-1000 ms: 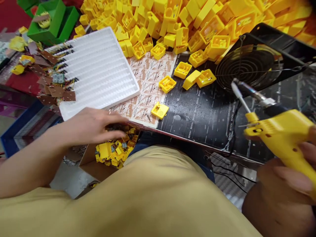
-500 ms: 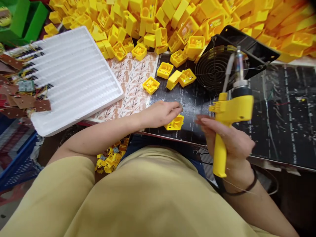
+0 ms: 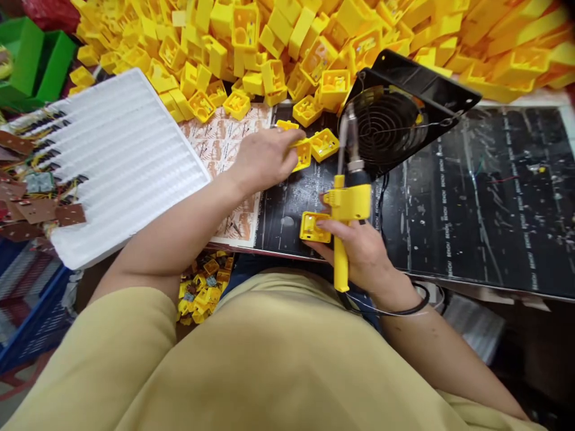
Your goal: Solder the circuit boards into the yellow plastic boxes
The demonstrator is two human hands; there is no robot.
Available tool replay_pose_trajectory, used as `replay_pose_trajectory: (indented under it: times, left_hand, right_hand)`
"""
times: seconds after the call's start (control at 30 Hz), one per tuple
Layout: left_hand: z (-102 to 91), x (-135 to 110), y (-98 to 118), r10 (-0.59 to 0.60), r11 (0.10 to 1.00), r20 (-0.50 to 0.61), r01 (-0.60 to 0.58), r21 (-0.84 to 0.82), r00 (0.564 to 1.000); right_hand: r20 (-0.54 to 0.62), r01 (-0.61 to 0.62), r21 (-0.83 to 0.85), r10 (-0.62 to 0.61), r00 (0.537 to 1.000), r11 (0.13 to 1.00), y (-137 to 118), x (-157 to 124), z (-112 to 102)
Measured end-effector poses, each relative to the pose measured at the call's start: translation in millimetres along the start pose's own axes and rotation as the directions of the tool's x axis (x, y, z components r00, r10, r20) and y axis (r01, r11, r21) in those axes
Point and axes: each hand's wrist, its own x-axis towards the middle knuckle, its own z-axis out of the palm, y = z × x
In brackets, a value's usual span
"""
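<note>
My right hand (image 3: 366, 251) is closed around a yellow soldering gun (image 3: 353, 203), its metal tip upward beside a thin feed tube. The same hand also pinches an open yellow plastic case (image 3: 314, 227) between thumb and fingers, just left of the gun, over the bench's front edge. Farther forward, my left hand (image 3: 265, 157) has its thumb and fingers on another yellow plastic case (image 3: 303, 155); the fingers partly cover it. Right beside that lies an open case (image 3: 324, 145) with small metal parts inside, and one more (image 3: 287, 125) shows behind my fingers.
A large heap of yellow cases (image 3: 269, 36) fills the back of the bench. A black fan (image 3: 386, 120) with a wire guard stands beyond the gun. On the left are a white ridged foam tray (image 3: 130, 161), wired circuit boards (image 3: 38, 191) and green bins (image 3: 54, 66).
My left hand has moved forward from the near case to the cases farther back. The right hand has come left with the soldering gun and now holds the near case too.
</note>
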Motion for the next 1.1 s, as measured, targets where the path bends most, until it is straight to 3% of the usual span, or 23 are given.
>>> replay_pose_trajectory:
  times: [0.07,0.13,0.2,0.33,0.47,0.57,0.67,0.8,0.9,1.0,1.1]
  left_hand:
    - [-9.4,-15,0,0.045,0.994,0.181,-0.026,-0.109,0.982]
    - [-17.7,-31,2,0.171,0.976,0.399,-0.099,-0.194,0.901]
    - [-21.8,-43,5,0.263,0.963,0.484,-0.196,-0.186,0.835]
    - [-19.7,-61,11,0.355,0.934,0.320,-0.348,-0.083,0.878]
    - [-11.6,-87,12,0.292,0.955,0.134,-0.283,-0.088,0.947]
    - [-6.9,-97,11,0.328,0.942,0.157,-0.310,-0.130,0.932]
    - [-8.1,-85,4,0.318,0.947,0.158,-0.304,-0.106,0.935]
    - [-11.0,-48,-22,0.075,0.996,0.088,-0.079,0.046,0.993]
    - [-12.7,-35,-34,-0.064,0.993,0.176,0.046,0.106,0.982]
    - [-17.2,-50,-28,-0.045,0.991,0.244,0.011,0.137,0.969]
    - [-18.6,-82,-12,0.048,0.992,0.308,-0.080,0.093,0.950]
  right_hand:
    - [-0.037,-0.041,-0.035,0.040,0.999,0.999,1,-4,-6]
    - [-0.046,-0.054,-0.051,0.051,0.998,0.997,3,-8,-10]
    - [-0.032,-0.042,-0.059,0.040,0.999,0.997,4,-10,-11]
    - [-0.006,-0.029,-0.079,0.029,1.000,0.996,4,-10,-8]
    - [0.007,-0.044,-0.085,0.045,0.999,0.995,5,-11,-8]
    - [0.022,-0.025,-0.080,0.027,0.999,0.996,6,-11,-9]
    - [0.031,0.011,-0.085,-0.009,0.999,0.996,7,-6,-10]
    - [0.030,0.073,-0.082,-0.070,0.997,0.994,6,11,-6]
    - [0.066,0.155,-0.039,-0.153,0.986,0.987,5,24,6]
    - [0.098,0.169,-0.009,-0.168,0.981,0.986,6,26,15]
    - [0.096,0.136,-0.004,-0.135,0.986,0.991,8,21,14]
